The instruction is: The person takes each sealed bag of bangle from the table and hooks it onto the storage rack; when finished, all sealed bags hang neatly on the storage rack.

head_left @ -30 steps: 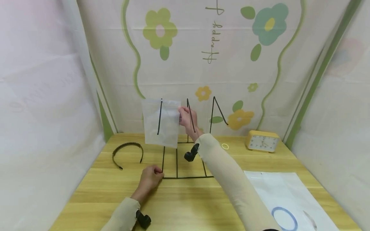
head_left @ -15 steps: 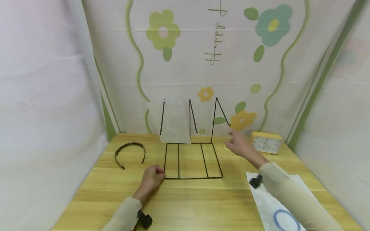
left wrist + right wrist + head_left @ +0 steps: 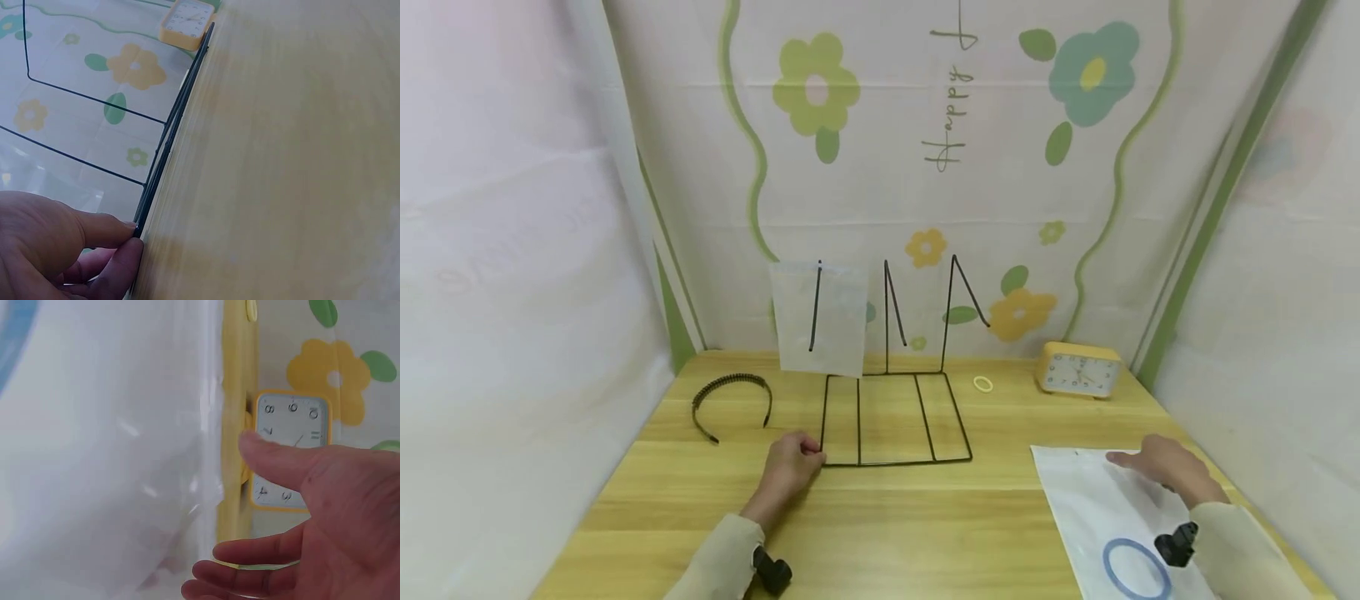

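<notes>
My left hand (image 3: 790,465) pinches the front left corner of a black wire rack (image 3: 895,463) between thumb and fingers, as the left wrist view confirms. Three bent wire hooks rise from the rack's back. A clear, whitish plastic bag (image 3: 844,321) hangs on the left hook. On the right, my right hand (image 3: 1165,467) is over the far edge of a larger white plastic bag (image 3: 1075,492) with a blue ring (image 3: 1108,567) on it. In the right wrist view its thumb and fingers (image 3: 262,550) are spread, with the bag's edge beside them.
A dark coiled headband (image 3: 730,380) lies left of the rack. Behind the right hand stands a yellow clock (image 3: 1081,371). A small pale yellow ring (image 3: 982,384) lies between rack and clock. Fabric walls with printed flowers enclose the wooden table (image 3: 895,542) on three sides.
My right hand has let go of the whitish bag, now hanging from the left hook, and has moved right and down to the larger bag. The left hand stays on the rack corner.
</notes>
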Motion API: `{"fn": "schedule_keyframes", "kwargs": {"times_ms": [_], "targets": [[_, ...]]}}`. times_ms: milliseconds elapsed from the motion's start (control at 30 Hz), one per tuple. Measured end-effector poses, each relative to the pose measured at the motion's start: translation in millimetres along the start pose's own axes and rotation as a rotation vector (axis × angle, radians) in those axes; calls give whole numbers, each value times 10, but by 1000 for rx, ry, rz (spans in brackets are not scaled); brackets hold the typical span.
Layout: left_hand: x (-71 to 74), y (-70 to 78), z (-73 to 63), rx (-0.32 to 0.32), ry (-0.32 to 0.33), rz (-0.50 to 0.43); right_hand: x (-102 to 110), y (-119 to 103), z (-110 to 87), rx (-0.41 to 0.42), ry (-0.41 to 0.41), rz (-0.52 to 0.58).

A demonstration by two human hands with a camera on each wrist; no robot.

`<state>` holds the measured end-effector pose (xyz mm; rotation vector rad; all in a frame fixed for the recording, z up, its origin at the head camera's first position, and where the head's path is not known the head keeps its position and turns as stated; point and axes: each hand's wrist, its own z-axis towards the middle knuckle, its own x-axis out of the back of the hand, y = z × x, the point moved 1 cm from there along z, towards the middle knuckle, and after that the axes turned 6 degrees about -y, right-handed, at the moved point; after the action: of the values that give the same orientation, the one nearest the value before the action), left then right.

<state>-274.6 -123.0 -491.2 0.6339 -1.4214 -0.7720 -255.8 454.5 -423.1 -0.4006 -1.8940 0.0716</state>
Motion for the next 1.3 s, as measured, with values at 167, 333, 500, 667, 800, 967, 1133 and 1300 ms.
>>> {"fn": "schedule_keyframes", "kwargs": {"times_ms": [167,333,500,667,800,967,1133,1300], "targets": [[11,0,14,-4,1,5,-98,86,21,-60,-4,86],[24,-13,10,7,-1,5,-173,86,31,-65,62,93],[33,-18,-1,20,0,9,-249,87,55,-63,75,131],[45,-15,12,2,17,19,-264,58,122,-78,81,136],[52,-6,15,-3,13,21,-279,39,157,-72,86,208],[47,-14,15,12,1,13,-323,149,180,27,131,353],[54,-21,23,17,-4,8,-331,202,172,75,155,456],[64,-16,31,12,0,15,-318,220,132,110,186,462]]}}
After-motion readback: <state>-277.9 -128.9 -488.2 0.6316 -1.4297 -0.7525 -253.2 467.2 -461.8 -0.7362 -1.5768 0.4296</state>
